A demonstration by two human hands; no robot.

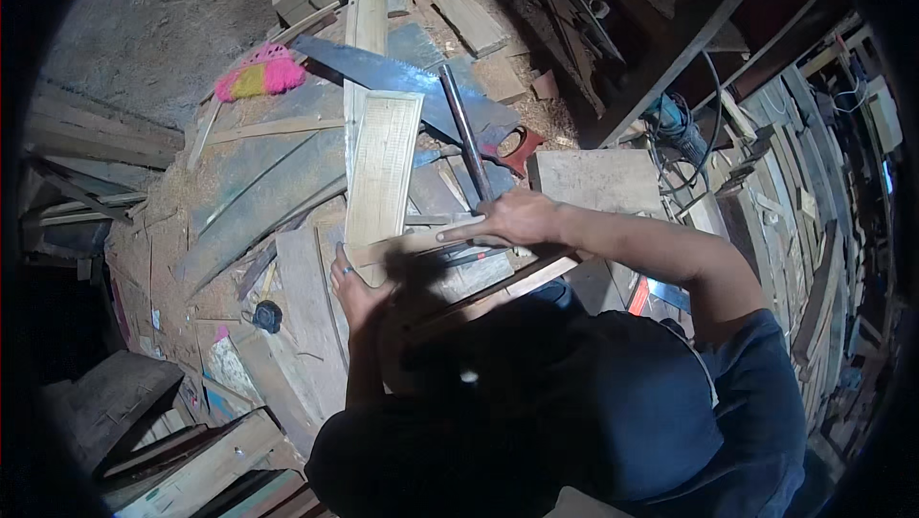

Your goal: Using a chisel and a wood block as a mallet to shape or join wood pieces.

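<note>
A pale, grooved wooden panel (pixel 383 168) lies lengthwise in front of me, and a short wooden strip (pixel 407 246) crosses its near end. My left hand (pixel 360 294) grips the left end of that strip, fingers on the outer side and thumb nearer me. My right hand (pixel 517 217) is closed around the near end of a dark, shiny metal rod (pixel 463 130) that points away from me. One finger of this hand stretches left along the strip. Shadow hides the underside of the strip and part of what lies below it.
A handsaw (pixel 383 73) with a red-brown handle (pixel 520 150) lies beyond the panel. Left of it sits a pink and yellow fluffy item (pixel 260 74). A thick wooden block (pixel 593 180) and a corded power tool (pixel 678 125) are at the right, beside stacked planks (pixel 804 164).
</note>
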